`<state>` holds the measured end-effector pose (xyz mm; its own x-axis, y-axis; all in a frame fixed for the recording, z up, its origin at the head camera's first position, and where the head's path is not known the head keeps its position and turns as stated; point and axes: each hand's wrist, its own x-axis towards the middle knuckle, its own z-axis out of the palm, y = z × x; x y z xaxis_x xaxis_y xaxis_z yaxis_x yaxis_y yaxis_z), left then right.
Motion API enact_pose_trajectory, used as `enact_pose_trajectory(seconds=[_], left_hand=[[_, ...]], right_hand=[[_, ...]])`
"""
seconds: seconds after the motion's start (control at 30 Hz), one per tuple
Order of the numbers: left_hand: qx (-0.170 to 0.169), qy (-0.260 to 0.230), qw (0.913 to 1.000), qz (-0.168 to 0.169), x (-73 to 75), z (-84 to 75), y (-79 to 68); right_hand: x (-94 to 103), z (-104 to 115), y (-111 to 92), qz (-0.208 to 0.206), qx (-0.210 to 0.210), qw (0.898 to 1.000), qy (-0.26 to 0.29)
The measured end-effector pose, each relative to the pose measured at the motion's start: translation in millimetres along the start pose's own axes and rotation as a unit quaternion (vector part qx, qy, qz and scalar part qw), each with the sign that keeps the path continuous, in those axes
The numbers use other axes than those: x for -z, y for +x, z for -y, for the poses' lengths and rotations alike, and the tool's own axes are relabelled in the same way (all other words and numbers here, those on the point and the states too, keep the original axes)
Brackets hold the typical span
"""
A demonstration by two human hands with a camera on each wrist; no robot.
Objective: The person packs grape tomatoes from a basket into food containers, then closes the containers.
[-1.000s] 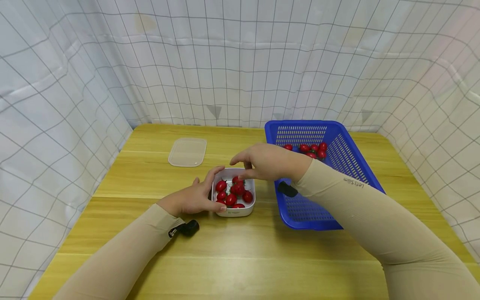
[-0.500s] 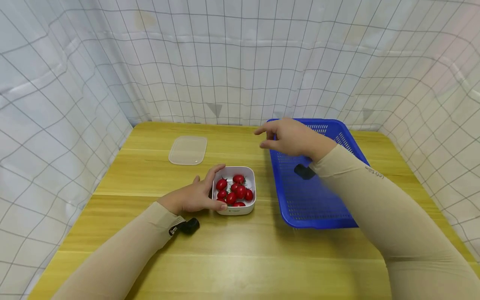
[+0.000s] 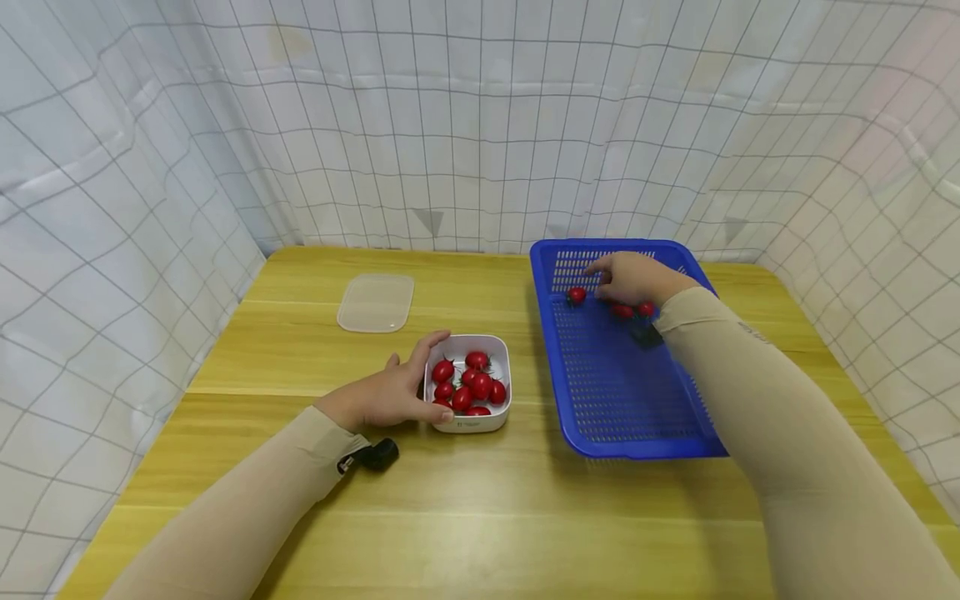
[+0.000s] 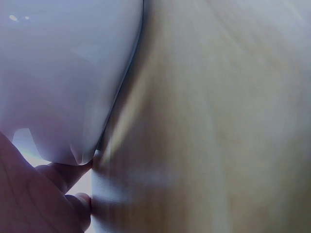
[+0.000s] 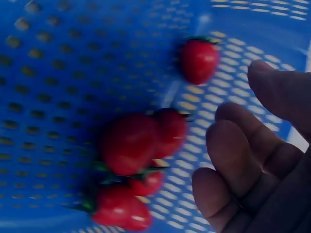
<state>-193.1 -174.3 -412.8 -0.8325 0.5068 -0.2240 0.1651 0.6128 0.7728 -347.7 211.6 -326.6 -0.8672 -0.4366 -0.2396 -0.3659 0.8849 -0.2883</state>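
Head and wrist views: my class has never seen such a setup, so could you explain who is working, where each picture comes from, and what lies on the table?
There is no machine here: a person works bare-handed. The widest picture is taken from the head, looking forward and down; the other two are taken from the wrists, one each. On the wooden table are a blue plastic basket, a white container and a translucent lid. The left hand holds the white container, which has cherry tomatoes in it. The right hand is inside the basket, near more cherry tomatoes, and appears to hold nothing.
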Motion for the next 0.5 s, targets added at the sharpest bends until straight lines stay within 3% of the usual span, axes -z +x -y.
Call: enact_pose_trajectory(seconds=[0.2,0.5], left_hand=[[0.001,0.005,1.0,-0.002,0.0,-1.5,-0.2],[0.002,0.007,1.0,0.0,-0.6,-0.3,0.7]], right_hand=[[-18.7,-12,11,0.031,0.005,0.999,0.003],[-38.1,-17,26,0.024,0.025,0.999,-0.025]])
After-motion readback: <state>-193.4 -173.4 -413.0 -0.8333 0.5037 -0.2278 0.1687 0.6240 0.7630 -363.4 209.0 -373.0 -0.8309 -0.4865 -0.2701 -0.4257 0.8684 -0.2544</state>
